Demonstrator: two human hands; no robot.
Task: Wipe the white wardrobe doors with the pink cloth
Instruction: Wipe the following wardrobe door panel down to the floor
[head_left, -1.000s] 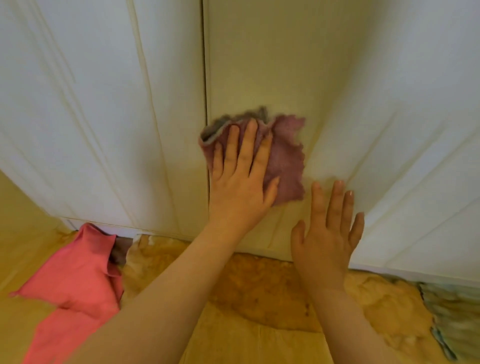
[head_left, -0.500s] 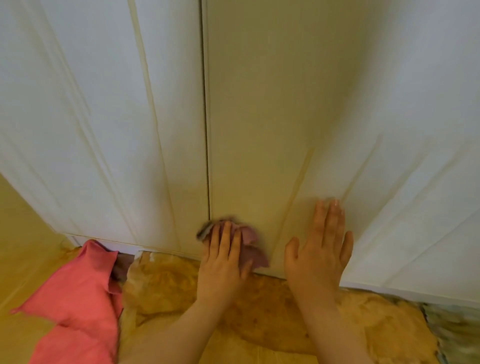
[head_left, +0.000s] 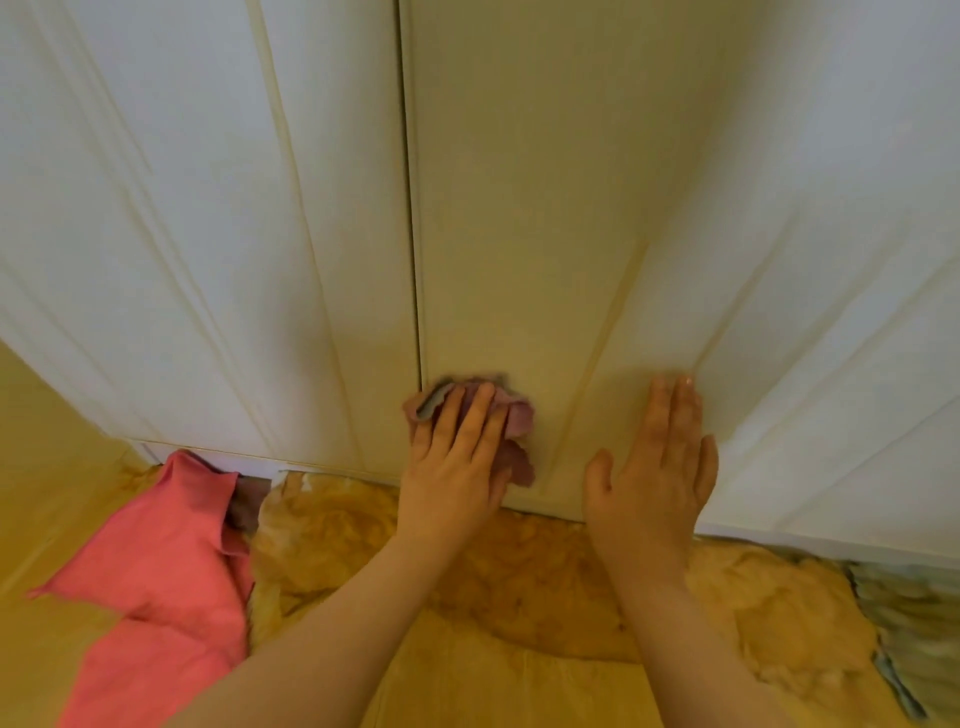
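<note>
The left hand (head_left: 452, 467) pressed the bunched pink cloth (head_left: 518, 415) against the right wardrobe door (head_left: 519, 208), low, near its bottom edge and just right of the seam with the left wardrobe door (head_left: 208, 208). Its grip was open, fingers straight over the cloth. The right hand (head_left: 657, 467) lay flat on the same door, grip open, holding nothing. Coral fabric (head_left: 156, 561) lay below the left door's bottom edge.

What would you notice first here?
The left hand presses a crumpled dusty-pink cloth low on the tall white wardrobe doors, beside their gap. The right hand lies flat on the door nearby. A bright coral fabric lies on the yellowish floor at left.
</note>
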